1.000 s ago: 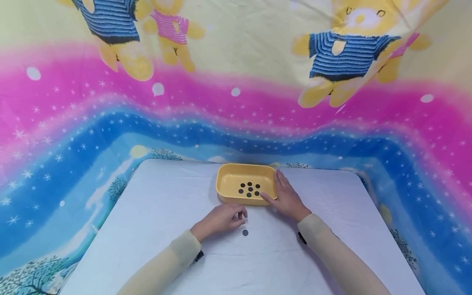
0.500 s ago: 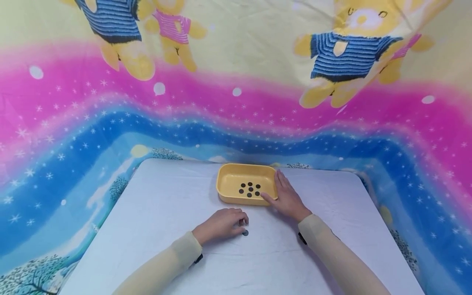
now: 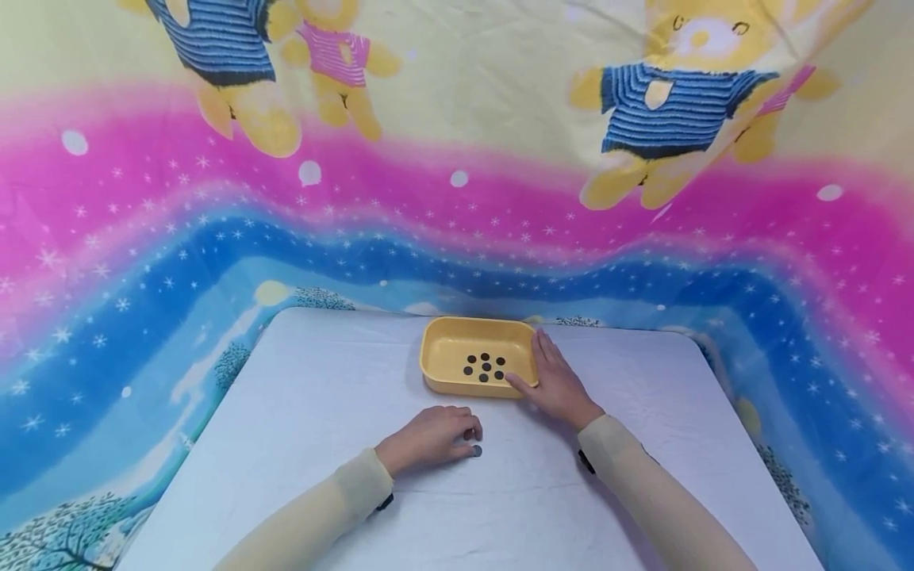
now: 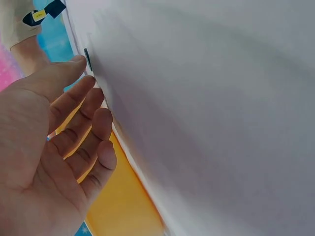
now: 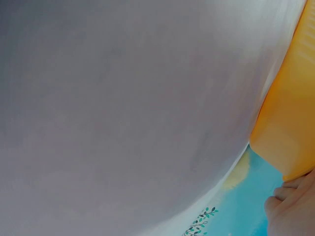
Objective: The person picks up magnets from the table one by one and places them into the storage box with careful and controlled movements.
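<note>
My left hand [image 3: 432,438] is low over the white table, its thumb tip right at a small dark grey disc [image 3: 478,451]. In the left wrist view, this disc [image 4: 87,59] shows almost edge-on beside the thumb, while the fingers [image 4: 102,123] curve loosely below, apart from it. Several similar dark discs [image 3: 486,367] lie grouped on the floor of a yellow box [image 3: 443,386]. At the box's right end, my right hand [image 3: 560,388] holds the wall, thumb over the front rim and fingers along the outside. Only part of that hand [image 5: 293,204] appears in the right wrist view.
A white cloth covers the table [image 3: 321,365], and the box stands near its back edge. Behind and around the table hangs a colourful curtain [image 3: 457,222] with printed bears and snowflakes.
My left hand has come down slightly toward the front, bringing its thumb to the lone disc. The right hand and the box have stayed put.
</note>
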### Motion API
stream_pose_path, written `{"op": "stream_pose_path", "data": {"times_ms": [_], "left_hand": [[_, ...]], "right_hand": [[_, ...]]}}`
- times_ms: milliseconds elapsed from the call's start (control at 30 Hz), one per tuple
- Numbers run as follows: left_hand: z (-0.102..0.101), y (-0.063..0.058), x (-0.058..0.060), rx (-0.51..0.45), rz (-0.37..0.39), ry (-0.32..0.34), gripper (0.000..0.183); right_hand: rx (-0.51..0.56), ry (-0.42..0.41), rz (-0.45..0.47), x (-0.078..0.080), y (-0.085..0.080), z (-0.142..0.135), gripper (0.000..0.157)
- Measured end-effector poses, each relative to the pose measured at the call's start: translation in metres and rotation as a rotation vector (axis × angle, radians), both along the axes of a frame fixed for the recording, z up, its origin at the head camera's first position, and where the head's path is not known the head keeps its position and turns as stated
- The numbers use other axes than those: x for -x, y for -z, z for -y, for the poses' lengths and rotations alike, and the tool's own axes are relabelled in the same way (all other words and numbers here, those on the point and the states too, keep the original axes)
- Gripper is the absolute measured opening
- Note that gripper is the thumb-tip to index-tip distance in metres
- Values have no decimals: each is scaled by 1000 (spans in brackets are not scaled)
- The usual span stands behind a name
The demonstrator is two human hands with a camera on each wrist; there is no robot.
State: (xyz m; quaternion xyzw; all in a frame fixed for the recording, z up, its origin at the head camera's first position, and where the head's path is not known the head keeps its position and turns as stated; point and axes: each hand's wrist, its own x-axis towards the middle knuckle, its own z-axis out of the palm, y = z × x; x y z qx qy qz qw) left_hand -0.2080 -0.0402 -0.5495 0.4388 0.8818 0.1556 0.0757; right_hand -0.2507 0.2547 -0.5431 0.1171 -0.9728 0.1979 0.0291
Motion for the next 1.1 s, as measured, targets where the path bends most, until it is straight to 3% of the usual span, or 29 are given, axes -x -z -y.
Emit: {"op": "stream_pose_path", "data": {"times_ms": [567,1100], "left_hand": [[-3,2,-3,38,-24,11,16],[-7,-1,-5,31,4,6,16]], "right_hand": [[19,-15,-6,-3,-5,2,112],[10,-11,-16,-2,-3,1,115]]}}
